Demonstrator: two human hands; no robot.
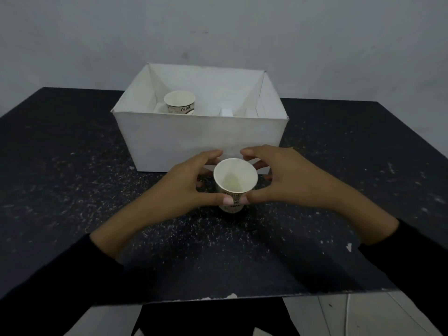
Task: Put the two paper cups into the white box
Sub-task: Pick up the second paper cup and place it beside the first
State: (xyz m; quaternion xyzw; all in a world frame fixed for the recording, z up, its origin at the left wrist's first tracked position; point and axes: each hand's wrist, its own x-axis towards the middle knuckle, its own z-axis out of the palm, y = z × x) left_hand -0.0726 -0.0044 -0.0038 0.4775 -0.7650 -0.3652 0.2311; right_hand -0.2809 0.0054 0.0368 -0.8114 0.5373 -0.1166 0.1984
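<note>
Head view, dim and soft. White box (198, 139) open-topped, sitting toward the far middle of the dark speckled counter (72, 180).

First paper cup (180, 102) upright inside the box, left-rear area. Only rim and upper wall visible; lower part cut off by the box's near wall. Print on the cup partly legible, rest too blurred to read. Small white folded bits on the box floor to the right (226, 112), hard to identify.

Second paper cup (234, 181) upright, just in front of the box's near wall, outside it. Base looks on or just above the counter; cannot tell which, shadow and thumbs cover the lower wall.

Left hand (184, 187) and right hand (288, 180) cupped around the second cup from either side. Both thumb tips pressed on the near wall of the cup below the rim, touching each other. Fingers curl around the far side; contact there hidden behind the cup and rim. Grip state: each hand partly closed around the cup, shared two-hand hold, thumbs definitely touching it.

Black sleeves (60, 282) run off the lower corners of the frame. Counter's near edge chipped, pale floor (363, 316) below. Plain grey wall (218, 32) behind the box.
</note>
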